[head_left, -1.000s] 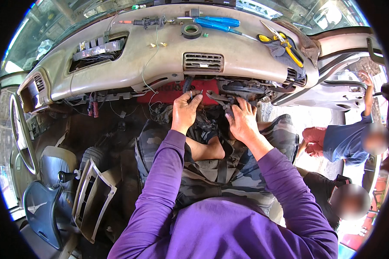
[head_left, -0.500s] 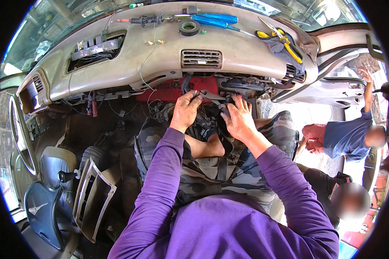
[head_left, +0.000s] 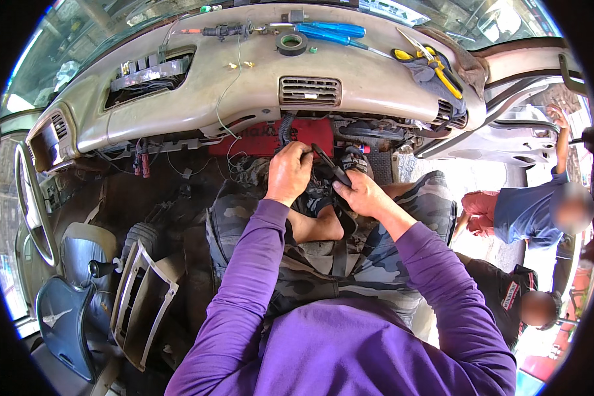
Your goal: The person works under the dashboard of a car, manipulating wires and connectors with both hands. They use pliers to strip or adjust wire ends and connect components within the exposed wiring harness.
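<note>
Both hands lower than before, off red panel [head_left: 270, 140]: left hand [head_left: 288, 173] pinching wire bundle [head_left: 285, 125], right hand [head_left: 363, 193] gripping black tool [head_left: 330, 165].

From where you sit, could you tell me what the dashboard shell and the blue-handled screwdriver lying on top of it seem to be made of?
The dashboard shell looks like moulded beige plastic, matte and dusty, with slotted vents formed into it. The screwdriver seems to have a glossy translucent blue plastic handle and a thin, grey, probably steel shaft.

1. Under-dash gap: crowded by hanging wires [head_left: 228, 155], red panel [head_left: 270, 135], black hose [head_left: 285, 125].
2. Both hands [head_left: 289, 173] [head_left: 363, 193] fill the centre opening.
3. Dashboard top [head_left: 257, 79]: screwdrivers [head_left: 330, 32], tape roll [head_left: 292, 44], pliers [head_left: 435, 63] block it.
4. Left footwell: loose vent panel [head_left: 142, 303] obstructs.
</note>
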The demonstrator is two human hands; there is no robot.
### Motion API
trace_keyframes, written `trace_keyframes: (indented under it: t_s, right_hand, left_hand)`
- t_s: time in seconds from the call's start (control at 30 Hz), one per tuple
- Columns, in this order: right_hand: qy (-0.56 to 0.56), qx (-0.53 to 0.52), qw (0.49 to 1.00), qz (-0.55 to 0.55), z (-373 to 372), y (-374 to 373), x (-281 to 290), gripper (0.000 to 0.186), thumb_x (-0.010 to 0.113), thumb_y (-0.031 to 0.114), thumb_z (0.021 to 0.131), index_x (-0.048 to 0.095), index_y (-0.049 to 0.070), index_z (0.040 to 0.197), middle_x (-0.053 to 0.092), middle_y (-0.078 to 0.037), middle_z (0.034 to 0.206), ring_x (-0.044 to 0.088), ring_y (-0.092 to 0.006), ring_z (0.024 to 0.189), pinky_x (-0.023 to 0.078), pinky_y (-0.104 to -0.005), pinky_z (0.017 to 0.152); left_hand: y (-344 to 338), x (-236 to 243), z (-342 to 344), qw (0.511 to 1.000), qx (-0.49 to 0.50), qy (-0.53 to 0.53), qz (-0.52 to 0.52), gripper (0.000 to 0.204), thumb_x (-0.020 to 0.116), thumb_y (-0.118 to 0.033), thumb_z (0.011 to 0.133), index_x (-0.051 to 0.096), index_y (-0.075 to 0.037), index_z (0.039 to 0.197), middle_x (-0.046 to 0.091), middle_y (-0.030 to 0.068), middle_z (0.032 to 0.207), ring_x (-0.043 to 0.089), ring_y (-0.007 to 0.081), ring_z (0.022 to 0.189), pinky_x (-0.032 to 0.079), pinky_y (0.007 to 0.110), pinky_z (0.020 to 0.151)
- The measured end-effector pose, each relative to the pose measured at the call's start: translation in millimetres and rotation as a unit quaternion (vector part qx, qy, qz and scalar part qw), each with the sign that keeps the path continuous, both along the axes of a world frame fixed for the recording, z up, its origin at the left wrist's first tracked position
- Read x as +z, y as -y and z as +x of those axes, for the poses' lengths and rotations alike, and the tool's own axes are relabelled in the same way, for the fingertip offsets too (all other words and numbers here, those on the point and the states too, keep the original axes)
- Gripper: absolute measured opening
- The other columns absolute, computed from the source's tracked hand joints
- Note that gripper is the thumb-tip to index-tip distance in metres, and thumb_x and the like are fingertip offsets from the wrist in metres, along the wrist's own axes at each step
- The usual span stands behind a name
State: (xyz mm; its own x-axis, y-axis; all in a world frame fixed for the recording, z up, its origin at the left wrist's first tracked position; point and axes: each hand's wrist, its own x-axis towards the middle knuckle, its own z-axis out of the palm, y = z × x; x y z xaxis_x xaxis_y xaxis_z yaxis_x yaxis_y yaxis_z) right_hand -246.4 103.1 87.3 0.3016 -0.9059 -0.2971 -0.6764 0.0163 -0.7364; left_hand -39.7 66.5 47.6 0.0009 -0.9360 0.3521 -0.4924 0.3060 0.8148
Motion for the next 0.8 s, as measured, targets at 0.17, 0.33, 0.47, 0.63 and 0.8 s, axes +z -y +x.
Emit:
trace_keyframes:
  t_s: [0.17,0.33,0.47,0.63,0.8]
  right_hand:
    - [-0.037,-0.018,0.996,-0.075,-3,-1,-11,0.032,0.066,0.027,0.098,0.058,-0.003,0.094,0.063,-0.027,0.092,0.062,-0.0490,0.093,0.048,-0.0527,0.079]
    - [-0.074,-0.005,0.971,-0.226,2,-1,-8,0.025,0.070,0.016,0.091,0.058,-0.003,0.101,0.058,-0.027,0.106,0.059,-0.0511,0.098,0.051,-0.0538,0.085]
    - [-0.071,0.026,0.960,-0.271,-2,-1,-4,0.025,0.068,0.015,0.093,0.058,-0.001,0.110,0.057,-0.027,0.112,0.057,-0.0518,0.105,0.050,-0.0546,0.089]
    - [-0.046,0.008,0.983,-0.177,5,-2,-1,0.032,0.067,0.020,0.096,0.059,-0.001,0.119,0.058,-0.027,0.122,0.058,-0.0505,0.114,0.049,-0.0538,0.093]
    - [-0.076,-0.012,0.995,-0.055,3,1,-8,0.037,0.063,0.033,0.100,0.061,-0.002,0.110,0.061,-0.028,0.116,0.059,-0.0511,0.110,0.049,-0.0533,0.091]
  left_hand:
    - [1,5,-8,0.998,0.001,0.039,0.057,0.016,0.066,-0.012,0.093,0.067,0.003,0.098,0.071,0.0224,0.096,0.067,0.0443,0.089,0.054,0.042,0.076]
    - [3,13,12,0.975,-0.109,-0.152,0.122,0.043,0.075,-0.032,0.095,0.069,0.006,0.114,0.075,0.0180,0.102,0.067,0.0181,0.094,0.053,0.036,0.087]
    - [4,4,5,0.986,-0.080,-0.080,0.123,0.047,0.083,-0.038,0.087,0.066,0.004,0.103,0.066,0.0207,0.096,0.064,0.0334,0.090,0.051,0.041,0.083]
    - [4,0,0,0.981,-0.057,-0.135,0.128,0.046,0.084,-0.038,0.085,0.065,0.002,0.093,0.066,0.0195,0.088,0.062,0.0344,0.079,0.050,0.043,0.076]
    - [-2,2,-2,0.985,-0.025,-0.112,0.125,0.043,0.085,-0.036,0.083,0.067,0.002,0.088,0.068,0.0194,0.084,0.064,0.0311,0.076,0.051,0.041,0.073]
